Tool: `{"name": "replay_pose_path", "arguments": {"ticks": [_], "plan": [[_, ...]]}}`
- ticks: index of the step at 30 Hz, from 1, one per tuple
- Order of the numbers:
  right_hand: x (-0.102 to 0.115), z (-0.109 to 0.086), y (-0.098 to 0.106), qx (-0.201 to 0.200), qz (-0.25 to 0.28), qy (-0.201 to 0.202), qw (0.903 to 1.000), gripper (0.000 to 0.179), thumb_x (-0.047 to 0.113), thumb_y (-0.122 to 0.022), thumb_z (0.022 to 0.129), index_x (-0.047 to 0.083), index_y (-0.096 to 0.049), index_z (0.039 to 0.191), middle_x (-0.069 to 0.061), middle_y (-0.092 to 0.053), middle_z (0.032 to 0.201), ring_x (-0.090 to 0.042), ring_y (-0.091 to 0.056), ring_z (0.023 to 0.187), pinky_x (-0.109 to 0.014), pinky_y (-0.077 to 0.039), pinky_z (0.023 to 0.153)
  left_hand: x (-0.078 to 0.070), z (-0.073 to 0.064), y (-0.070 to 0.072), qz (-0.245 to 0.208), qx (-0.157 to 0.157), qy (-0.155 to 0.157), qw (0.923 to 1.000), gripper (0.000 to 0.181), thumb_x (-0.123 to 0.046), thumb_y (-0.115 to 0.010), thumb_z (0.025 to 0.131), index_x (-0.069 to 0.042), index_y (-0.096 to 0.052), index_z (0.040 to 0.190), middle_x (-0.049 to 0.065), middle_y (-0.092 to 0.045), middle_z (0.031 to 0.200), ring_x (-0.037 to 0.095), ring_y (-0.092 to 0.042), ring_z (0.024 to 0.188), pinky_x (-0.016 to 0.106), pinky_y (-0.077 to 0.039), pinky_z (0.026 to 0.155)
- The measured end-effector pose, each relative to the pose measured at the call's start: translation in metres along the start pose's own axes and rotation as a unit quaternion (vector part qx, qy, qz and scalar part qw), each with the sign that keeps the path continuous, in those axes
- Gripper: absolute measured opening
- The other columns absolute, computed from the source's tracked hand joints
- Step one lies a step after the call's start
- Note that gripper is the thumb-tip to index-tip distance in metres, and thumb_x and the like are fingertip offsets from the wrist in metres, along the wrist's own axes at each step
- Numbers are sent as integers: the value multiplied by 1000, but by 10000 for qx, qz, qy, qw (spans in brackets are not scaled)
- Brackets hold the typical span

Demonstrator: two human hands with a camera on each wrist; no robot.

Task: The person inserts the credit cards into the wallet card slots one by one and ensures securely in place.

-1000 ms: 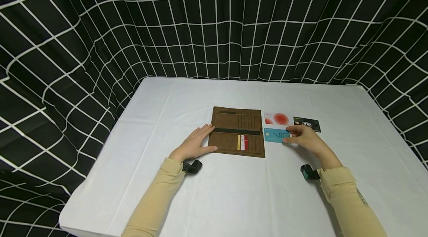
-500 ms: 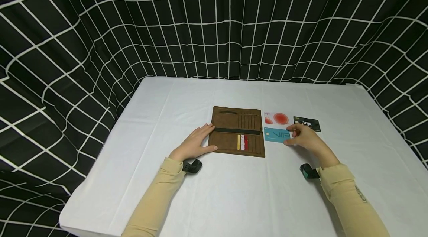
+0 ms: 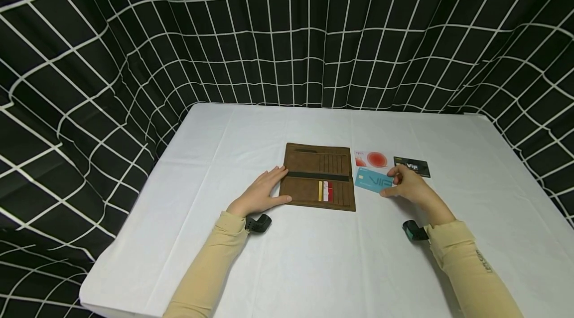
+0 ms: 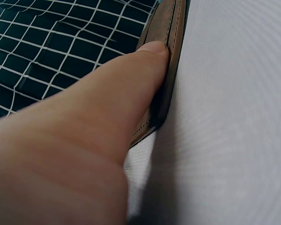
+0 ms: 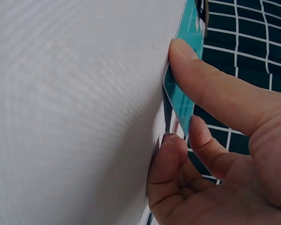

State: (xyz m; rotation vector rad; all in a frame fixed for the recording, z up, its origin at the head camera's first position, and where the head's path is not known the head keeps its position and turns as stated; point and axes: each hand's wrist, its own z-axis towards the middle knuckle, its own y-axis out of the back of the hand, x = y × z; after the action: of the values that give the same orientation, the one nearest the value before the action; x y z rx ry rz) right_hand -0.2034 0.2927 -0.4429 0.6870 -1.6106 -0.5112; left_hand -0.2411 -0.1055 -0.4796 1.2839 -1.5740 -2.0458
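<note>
Two hands (image 3: 259, 195) (blue card (image 3: 371, 180) in the right (image 3: 411, 186))

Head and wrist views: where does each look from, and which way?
Head: on the head, forward and down at the table; left hand, right hand, sleeves show.
Left wrist: on that wrist, toward the wallet; part of left hand shows.
Right wrist: on that wrist, toward the blue card; right hand shows.
Head and right wrist share the blue card.

Right of the brown wallet (image 3: 300, 191), the right hand (image 3: 414, 189) hides one end of the blue VIP card (image 3: 372, 180) and a corner of the black Vip card (image 3: 420, 166). The wallet's slots (image 3: 342, 195) cover most of the inserted cards (image 3: 325, 191). Lettering on the red-and-white card (image 3: 371, 159) is illegibly small.
</note>
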Motion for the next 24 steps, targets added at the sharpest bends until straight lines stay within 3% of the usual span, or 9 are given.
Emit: {"name": "replay_pose_path", "arguments": {"ticks": [6,17,24], "plan": [[-2,-1,-1,-144,108,75,9998,56,6,-80,69,-7,-41,107,-12,-40,86,-22,-39,77,-26,-35,57,0,-1,-1,-39,-51,-15,10000,80,-51,-56,88,-7,-23,147,8,-20,151,19,-12,139,33,-5,112],[1,-6,1,-247,517,219,9981,41,-1,-67,81,-8,-41,112,-10,-45,80,-16,-43,64,-23,-38,49,1,0,-2,-7,11,16,10000,81,-53,-54,88,-9,-22,148,5,-18,152,17,-10,139,31,-4,112],[3,-8,2,-196,961,519,9938,42,-3,-65,84,-8,-43,119,-17,-49,89,-13,-52,68,-26,-52,58,1,0,0,9,-2,-13,10000,80,-53,-55,88,-8,-23,147,6,-19,152,18,-11,139,33,-5,112]]}}
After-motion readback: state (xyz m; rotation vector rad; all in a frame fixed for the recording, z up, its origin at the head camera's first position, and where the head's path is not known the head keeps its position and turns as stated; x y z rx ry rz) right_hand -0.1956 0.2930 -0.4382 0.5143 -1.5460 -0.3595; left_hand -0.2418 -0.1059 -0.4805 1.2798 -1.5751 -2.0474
